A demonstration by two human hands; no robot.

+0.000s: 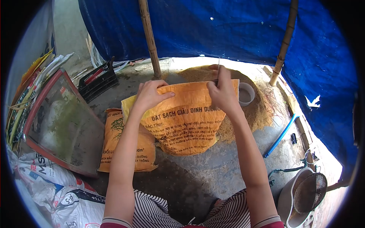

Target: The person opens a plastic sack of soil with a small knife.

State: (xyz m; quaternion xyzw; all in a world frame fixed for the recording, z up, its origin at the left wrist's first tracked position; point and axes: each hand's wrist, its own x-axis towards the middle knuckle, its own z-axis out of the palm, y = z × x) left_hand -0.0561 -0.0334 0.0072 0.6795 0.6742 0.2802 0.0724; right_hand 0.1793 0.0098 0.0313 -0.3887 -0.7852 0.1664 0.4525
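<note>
An orange soil bag with dark printed text hangs spread out in front of me. My left hand is closed on its top left edge, thumb on the near face. At the top right corner my right hand pinches the edge. A thin, blade-like tool sticks up from the right fingers; its exact kind is hard to make out. Behind the bag lies a heap of tan grainy material, with a white tub standing in it. A second orange bag lies on the floor, lower left.
To the left are a red-framed panel, a black crate and white sacks. Bamboo poles stand before a blue tarp. A blue tube, a pale bucket and a mesh sieve are at right.
</note>
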